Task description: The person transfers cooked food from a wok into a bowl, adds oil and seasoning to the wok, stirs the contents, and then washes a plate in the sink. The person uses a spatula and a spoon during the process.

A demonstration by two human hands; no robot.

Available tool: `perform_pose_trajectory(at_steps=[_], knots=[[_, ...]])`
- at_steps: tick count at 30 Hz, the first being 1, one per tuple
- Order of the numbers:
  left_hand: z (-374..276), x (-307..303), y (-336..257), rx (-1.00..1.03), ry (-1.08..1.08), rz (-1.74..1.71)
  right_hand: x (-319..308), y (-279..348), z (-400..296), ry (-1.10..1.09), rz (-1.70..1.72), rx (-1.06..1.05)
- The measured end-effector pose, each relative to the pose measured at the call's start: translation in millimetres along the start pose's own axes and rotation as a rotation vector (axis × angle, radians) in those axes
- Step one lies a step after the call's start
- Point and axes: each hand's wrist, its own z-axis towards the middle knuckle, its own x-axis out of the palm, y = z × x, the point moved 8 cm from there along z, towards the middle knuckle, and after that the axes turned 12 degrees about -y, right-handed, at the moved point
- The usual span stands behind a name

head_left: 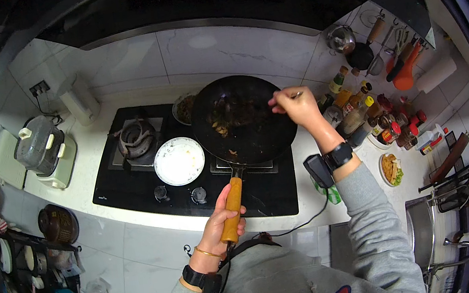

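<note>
My left hand [224, 223] is closed around the wooden handle [232, 209] of a black wok [256, 141] over the right burner. Dark food with some lighter pieces [232, 113] lies in the wok. Above the wok's right side, my right hand [298, 104] has its fingers curled around a thin object whose metal-looking end [297, 95] shows at the knuckles; the rest of it cannot be made out. A white plate [179, 161] with slight residue rests on the black hob [143, 194], left of the wok. Behind them, a bowl of food [185, 108] is partly hidden by the wok.
An unused burner [135, 138] is on the left, beyond it a steamer-like appliance [41, 147]. Seasoning bottles and jars [357, 117] crowd the right counter, near a small plate of food [392, 170]. Utensils and a small pan [360, 57] hang on the wall. A sink [421, 228] is lower right.
</note>
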Motion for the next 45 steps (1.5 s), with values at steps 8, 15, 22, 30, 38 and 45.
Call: perform_pose_trajectory(at_steps=[8,15,22,30,38,45], knots=[[-0.5,0.5,0.3,-0.010,0.007,-0.019,-7.9,-9.7,-24.1,0.024,0.184,0.020],[0.9,-1.4,1.2,-0.009,-0.006,-0.015,-37.9,-38.2,-52.2,-0.349,0.259,-0.084],[0.9,-2.5,3.4,-0.015,-0.007,-0.024,-21.8,-36.2,-48.9,-0.056,0.155,0.049],[0.7,-1.3,4.0,-0.006,-0.004,-0.024,-14.0,-45.0,-53.1,-0.079,0.279,0.041],[0.9,-2.0,4.3,-0.005,-0.008,-0.034,-28.7,-36.3,-53.9,-0.132,0.297,-0.008],[0.5,-2.6,5.0,0.002,-0.015,-0.017,-12.1,-38.7,-46.1,-0.178,-0.048,-0.109]])
